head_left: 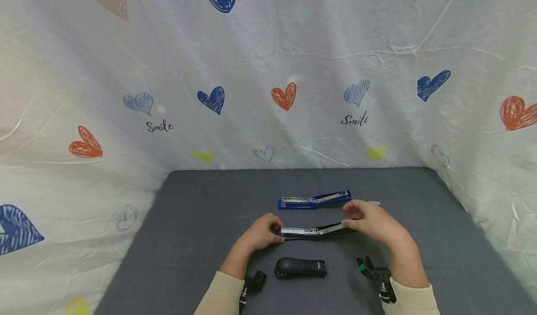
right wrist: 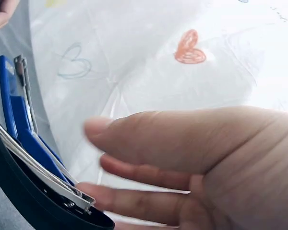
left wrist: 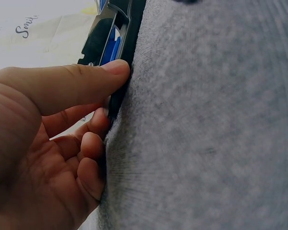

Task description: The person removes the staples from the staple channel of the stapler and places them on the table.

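Note:
A black stapler (head_left: 299,232) lies opened out on the table, its metal staple channel showing. My left hand (head_left: 263,232) pinches its left end, the thumb (left wrist: 93,86) pressed on the black edge in the left wrist view. At the other end, my right hand (head_left: 373,219) holds its fingers loosely beside the stapler's tip. In the right wrist view its thumb (right wrist: 134,139) stands apart from the black stapler (right wrist: 29,191), while a fingertip is near or touching the channel's end. Just behind lies an opened blue stapler (head_left: 298,204).
Nearer the front of the grey table (head_left: 201,254) rests another black stapler (head_left: 300,268), closed. A small pale piece (head_left: 375,202) shows behind my right hand. A white curtain (head_left: 243,133) with hearts hangs along the back edge.

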Demonstrator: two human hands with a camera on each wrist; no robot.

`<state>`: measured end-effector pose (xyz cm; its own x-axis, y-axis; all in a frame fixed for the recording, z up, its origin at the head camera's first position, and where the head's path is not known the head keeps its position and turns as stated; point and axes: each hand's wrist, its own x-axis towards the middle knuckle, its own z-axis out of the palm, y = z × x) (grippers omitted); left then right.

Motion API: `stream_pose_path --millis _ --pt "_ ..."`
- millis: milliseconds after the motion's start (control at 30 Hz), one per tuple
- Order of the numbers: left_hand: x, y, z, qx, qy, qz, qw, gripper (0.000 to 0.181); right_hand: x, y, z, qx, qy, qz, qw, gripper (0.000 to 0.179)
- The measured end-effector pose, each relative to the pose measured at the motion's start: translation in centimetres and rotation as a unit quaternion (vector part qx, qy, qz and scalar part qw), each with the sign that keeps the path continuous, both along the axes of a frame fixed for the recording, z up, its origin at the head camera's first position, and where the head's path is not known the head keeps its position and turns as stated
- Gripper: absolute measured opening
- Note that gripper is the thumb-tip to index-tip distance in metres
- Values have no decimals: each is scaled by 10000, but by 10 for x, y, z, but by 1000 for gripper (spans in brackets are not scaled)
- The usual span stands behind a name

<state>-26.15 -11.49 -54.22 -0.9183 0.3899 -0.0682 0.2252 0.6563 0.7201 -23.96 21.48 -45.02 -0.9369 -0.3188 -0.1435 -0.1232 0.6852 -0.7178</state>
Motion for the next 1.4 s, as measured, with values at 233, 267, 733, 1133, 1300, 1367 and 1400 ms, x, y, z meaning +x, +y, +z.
stream_pose_path --millis 233,267,733,1133,1300,1367,1400 --pt "-2 1 -1 56 -33 -35 10000 28 -2 -16 -3 -243 606 -150 9978 37" --pt "-2 1 -1 69 -34 -34 10000 28 -4 -20 -6 -338 665 -117 9971 34" --pt "-2 1 1 26 -17 5 10000 27 -11 -77 -45 -656 -523 293 9960 22" --pt "-3 -1 1 38 -18 -76 10000 26 -1 -105 -51 31 -249 -278 9993 14" --pt "-3 -2 -2 16 34 -88 10000 26 -1 -110 -54 -47 -271 -768 9967 13" --pt "-3 -2 -3 30 46 -103 9999 26 -2 -112 -55 -181 -256 -858 9958 14" --pt "-3 -2 -4 35 46 -112 9999 25 -2 -112 -55 -250 -246 -888 9954 14"
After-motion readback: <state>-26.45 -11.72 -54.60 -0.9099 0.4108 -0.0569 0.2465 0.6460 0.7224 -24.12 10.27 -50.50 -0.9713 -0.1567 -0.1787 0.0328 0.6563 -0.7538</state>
